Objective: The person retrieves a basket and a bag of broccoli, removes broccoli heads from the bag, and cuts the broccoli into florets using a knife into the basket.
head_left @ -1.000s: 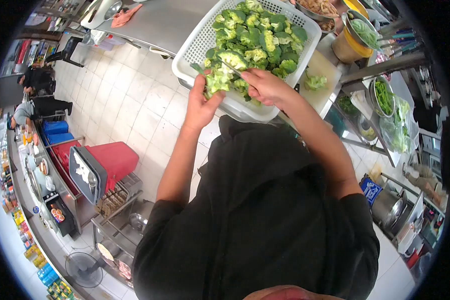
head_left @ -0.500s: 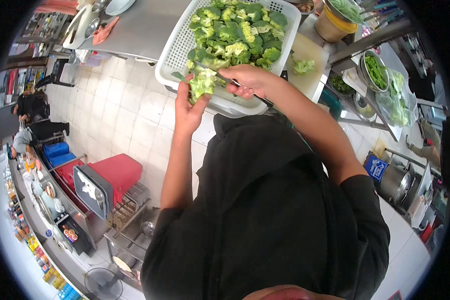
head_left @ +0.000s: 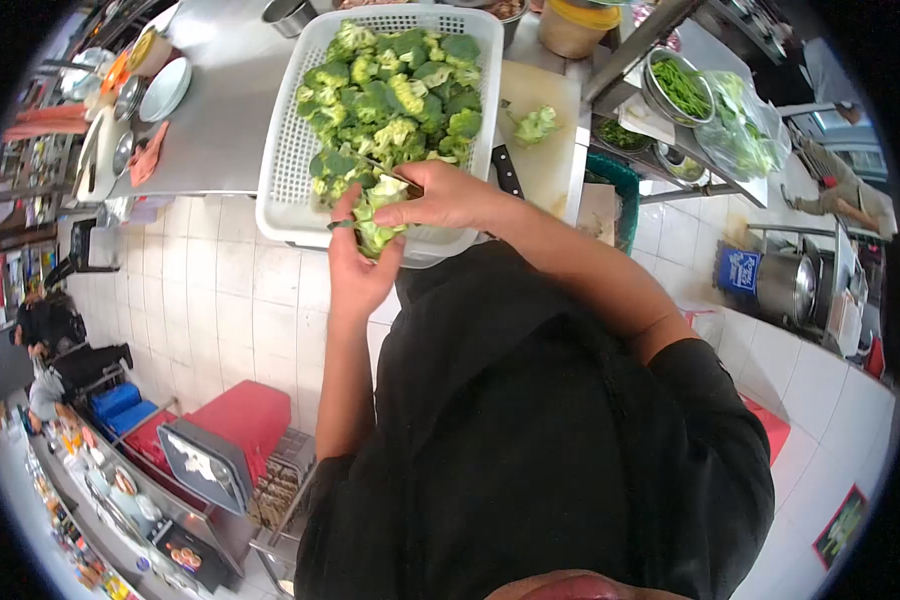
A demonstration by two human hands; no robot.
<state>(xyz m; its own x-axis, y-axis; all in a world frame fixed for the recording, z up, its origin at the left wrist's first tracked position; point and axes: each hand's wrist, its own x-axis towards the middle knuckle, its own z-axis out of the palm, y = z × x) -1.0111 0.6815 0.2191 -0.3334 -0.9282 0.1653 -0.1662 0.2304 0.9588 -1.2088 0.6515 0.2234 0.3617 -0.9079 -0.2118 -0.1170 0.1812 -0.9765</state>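
My left hand [head_left: 362,272] is closed around a piece of broccoli stalk [head_left: 375,222], over the near edge of a white perforated basket [head_left: 278,190]. My right hand [head_left: 440,197] is closed on a knife [head_left: 398,179], its thumb against the stalk; the handle is mostly hidden in the palm. Cut broccoli florets [head_left: 395,90] fill much of the basket. To its right, a pale cutting board [head_left: 550,90] carries another broccoli piece [head_left: 536,125], and a black knife handle [head_left: 507,171] shows beside the basket.
Bowls [head_left: 166,90] and an orange cloth [head_left: 147,154] are on the steel counter [head_left: 220,90] at left. Right of the board are a bowl of green beans [head_left: 680,88] and a bagged vegetable [head_left: 738,130]. A red bin [head_left: 245,425] stands behind at left; other people are further off.
The view has swung, so the basket appears further left. My right hand has come up against the stalk, its thumb now on it. My left hand still holds the stalk.
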